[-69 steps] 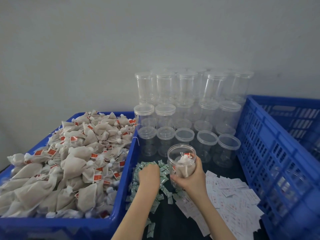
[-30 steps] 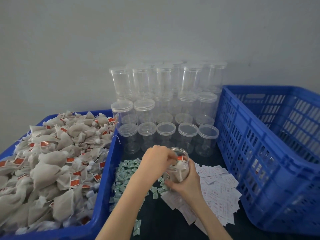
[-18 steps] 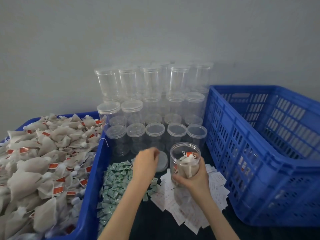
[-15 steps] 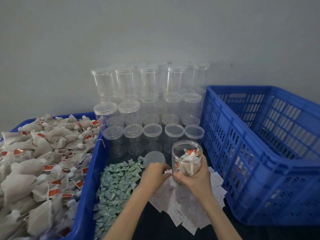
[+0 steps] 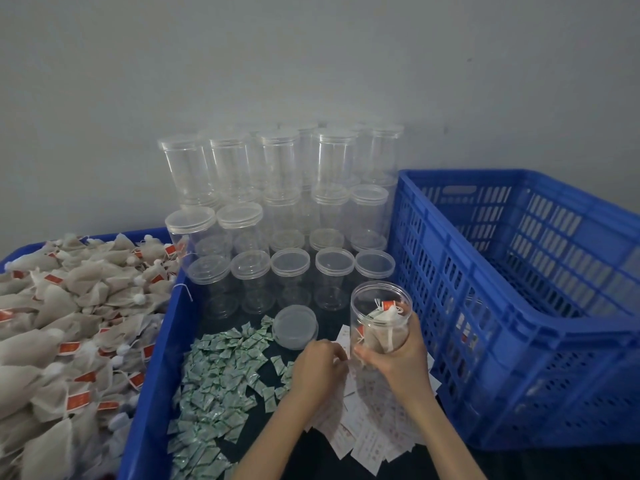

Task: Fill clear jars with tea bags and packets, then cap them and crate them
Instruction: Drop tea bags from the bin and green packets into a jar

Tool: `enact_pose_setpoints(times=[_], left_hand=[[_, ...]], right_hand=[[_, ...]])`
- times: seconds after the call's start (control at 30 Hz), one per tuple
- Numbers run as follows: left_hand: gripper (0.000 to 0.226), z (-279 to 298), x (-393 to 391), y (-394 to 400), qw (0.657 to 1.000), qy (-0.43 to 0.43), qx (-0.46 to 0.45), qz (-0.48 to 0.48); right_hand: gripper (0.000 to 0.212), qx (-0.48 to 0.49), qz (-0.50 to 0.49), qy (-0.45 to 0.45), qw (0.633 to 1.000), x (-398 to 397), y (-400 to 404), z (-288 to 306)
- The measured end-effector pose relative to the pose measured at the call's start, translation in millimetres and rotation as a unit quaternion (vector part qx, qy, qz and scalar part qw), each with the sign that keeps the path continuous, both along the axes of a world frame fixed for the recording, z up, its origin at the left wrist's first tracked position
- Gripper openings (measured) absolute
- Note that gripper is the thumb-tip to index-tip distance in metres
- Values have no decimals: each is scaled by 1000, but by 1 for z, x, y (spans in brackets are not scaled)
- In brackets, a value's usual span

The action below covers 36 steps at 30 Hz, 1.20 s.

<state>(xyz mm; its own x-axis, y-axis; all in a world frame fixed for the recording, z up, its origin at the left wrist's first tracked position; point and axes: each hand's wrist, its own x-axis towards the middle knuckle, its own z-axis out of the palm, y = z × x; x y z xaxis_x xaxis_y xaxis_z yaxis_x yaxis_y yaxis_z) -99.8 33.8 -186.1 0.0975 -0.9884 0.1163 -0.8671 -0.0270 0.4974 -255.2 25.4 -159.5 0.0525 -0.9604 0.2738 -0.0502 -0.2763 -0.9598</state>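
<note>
Fingers of my left hand (image 5: 320, 363) curl down onto the white paper slips (image 5: 363, 431), apparently pinching one, though I cannot tell for sure. Left of that hand lies the green packet pile (image 5: 221, 379), and beyond it the bin of tea bags (image 5: 69, 327). A loose lid (image 5: 294, 326) sits just above my left fingers, nearer them than my right hand (image 5: 398, 358), which grips the open jar (image 5: 381, 317) upright, tea bags inside. Rightmost stands the blue crate (image 5: 519, 306). Red tags and slips carry print too small to read.
</note>
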Motion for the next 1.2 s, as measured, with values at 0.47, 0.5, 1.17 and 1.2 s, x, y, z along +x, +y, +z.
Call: enact_pose_setpoints(times=[0.47, 0.5, 1.17, 1.2], left_hand=[[10, 6, 12, -7, 993, 102, 25, 45], [10, 7, 15, -9, 991, 123, 43, 38], [13, 148, 13, 6, 928, 360, -99, 1], [15, 149, 7, 5, 943, 321, -81, -11]], right_hand=[[82, 2, -8, 10, 1000, -6, -3, -1], [81, 1, -8, 11, 1000, -6, -3, -2], [88, 39, 3, 9, 999, 9, 1, -11], [89, 39, 7, 6, 999, 10, 2, -11]])
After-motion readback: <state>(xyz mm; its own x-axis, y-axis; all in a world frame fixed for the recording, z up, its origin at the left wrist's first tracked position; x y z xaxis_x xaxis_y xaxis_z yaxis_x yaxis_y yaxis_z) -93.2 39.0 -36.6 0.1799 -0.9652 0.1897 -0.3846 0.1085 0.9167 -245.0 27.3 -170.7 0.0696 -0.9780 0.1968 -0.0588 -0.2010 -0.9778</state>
